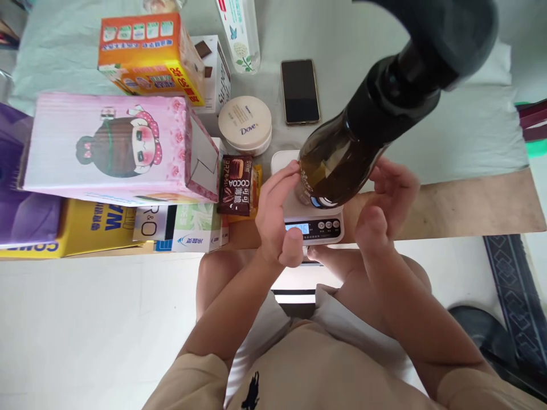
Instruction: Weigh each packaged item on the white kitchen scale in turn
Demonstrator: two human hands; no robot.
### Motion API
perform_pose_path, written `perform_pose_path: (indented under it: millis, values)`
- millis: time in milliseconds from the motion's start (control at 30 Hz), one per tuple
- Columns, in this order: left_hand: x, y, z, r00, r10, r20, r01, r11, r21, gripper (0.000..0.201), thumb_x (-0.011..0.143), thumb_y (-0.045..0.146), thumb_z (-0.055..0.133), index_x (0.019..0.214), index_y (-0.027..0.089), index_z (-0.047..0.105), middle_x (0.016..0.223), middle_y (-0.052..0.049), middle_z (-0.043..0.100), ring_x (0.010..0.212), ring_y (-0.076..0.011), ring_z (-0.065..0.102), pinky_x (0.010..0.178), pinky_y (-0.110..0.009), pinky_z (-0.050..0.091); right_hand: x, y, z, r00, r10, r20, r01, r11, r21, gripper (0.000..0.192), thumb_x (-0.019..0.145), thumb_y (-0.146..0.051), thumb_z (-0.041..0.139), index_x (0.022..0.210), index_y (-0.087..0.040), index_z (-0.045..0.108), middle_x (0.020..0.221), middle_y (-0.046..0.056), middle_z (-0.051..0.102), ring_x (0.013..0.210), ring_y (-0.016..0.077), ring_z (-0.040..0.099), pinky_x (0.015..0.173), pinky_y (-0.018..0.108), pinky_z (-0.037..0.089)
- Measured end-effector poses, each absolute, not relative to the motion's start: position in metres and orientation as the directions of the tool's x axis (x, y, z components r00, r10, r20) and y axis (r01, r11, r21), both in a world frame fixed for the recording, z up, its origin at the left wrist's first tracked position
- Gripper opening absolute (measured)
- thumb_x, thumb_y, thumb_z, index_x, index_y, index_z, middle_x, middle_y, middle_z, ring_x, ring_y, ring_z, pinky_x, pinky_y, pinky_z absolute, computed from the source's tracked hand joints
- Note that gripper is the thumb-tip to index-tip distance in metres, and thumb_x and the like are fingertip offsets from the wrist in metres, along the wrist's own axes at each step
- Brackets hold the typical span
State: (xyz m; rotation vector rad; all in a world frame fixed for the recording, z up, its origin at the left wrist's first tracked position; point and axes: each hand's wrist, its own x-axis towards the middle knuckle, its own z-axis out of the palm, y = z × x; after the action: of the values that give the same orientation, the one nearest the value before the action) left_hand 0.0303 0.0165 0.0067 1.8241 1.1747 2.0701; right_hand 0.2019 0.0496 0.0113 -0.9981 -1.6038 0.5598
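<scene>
Table (pixel 448 142): boxes (pixel 119 148) crowd scale (pixel 314 225).

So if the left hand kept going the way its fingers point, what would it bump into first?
The left hand points up and right, fingertips already at the brown spray bottle standing on the kitchen scale. So it would likely press into the bottle's side first, though depth is hard to judge here.

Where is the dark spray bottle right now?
In the head view, the dark spray bottle stands right of centre on the white kitchen scale at the table's near edge, between the left hand and right hand.
</scene>
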Motion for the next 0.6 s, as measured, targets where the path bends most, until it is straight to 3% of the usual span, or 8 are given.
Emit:
perform_pose_path:
  millis: [167, 267, 400, 500, 600]
  values:
    - [0.028, 0.018, 0.011, -0.239, 0.591, 0.771, 0.330, -0.697, 0.637, 0.061, 0.106, 0.052, 0.041, 0.154, 0.019, 0.054, 0.144, -0.015, 0.063, 0.144, -0.0338, 0.061, 0.121, -0.052, 0.056, 0.193, 0.054, 0.044, -0.247, 0.841, 0.482, 0.169, 0.527, -0.833, 0.077, 0.086, -0.064, 0.075, 0.152, -0.043, 0.042, 0.148, 0.005, 0.061, 0.136, 0.0276, 0.065, 0.114, 0.052, 0.059]
    - [0.022, 0.016, 0.016, -0.227, 0.610, 0.759, 0.364, -0.670, 0.647, 0.061, 0.106, 0.055, 0.039, 0.152, 0.019, 0.056, 0.140, -0.015, 0.066, 0.139, -0.0317, 0.065, 0.116, -0.049, 0.059, 0.181, 0.059, 0.059, -0.292, 0.876, 0.384, 0.242, 0.456, -0.856, 0.083, 0.079, -0.053, 0.085, 0.149, -0.038, 0.043, 0.140, 0.005, 0.066, 0.124, 0.0246, 0.070, 0.105, 0.049, 0.063]
    - [0.016, 0.011, 0.026, -0.228, 0.634, 0.739, 0.365, -0.648, 0.668, 0.060, 0.107, 0.057, 0.041, 0.145, 0.014, 0.059, 0.136, -0.017, 0.068, 0.137, -0.0306, 0.066, 0.115, -0.047, 0.059, 0.174, 0.066, 0.069, -0.245, 0.926, 0.286, 0.325, 0.356, -0.876, 0.076, 0.066, -0.048, 0.094, 0.130, -0.030, 0.058, 0.122, 0.005, 0.075, 0.114, 0.0254, 0.075, 0.100, 0.049, 0.066]
    - [0.015, 0.007, 0.030, -0.262, 0.652, 0.711, 0.361, -0.617, 0.699, 0.060, 0.107, 0.059, 0.041, 0.140, 0.014, 0.060, 0.129, -0.017, 0.068, 0.135, -0.0320, 0.067, 0.115, -0.049, 0.058, 0.172, 0.083, 0.076, -0.162, 0.928, 0.335, 0.312, 0.371, -0.875, 0.068, 0.059, -0.043, 0.099, 0.114, -0.025, 0.063, 0.109, 0.006, 0.077, 0.103, 0.0257, 0.077, 0.095, 0.048, 0.068]
    - [0.019, 0.006, 0.032, -0.303, 0.634, 0.712, 0.346, -0.623, 0.701, 0.054, 0.105, 0.059, 0.044, 0.130, 0.015, 0.063, 0.116, -0.014, 0.068, 0.123, -0.0326, 0.071, 0.105, -0.051, 0.062, 0.164, 0.120, 0.091, -0.086, 0.881, 0.464, 0.280, 0.469, -0.838, 0.067, 0.060, -0.037, 0.098, 0.114, -0.024, 0.059, 0.123, 0.008, 0.073, 0.120, 0.0259, 0.074, 0.113, 0.049, 0.062]
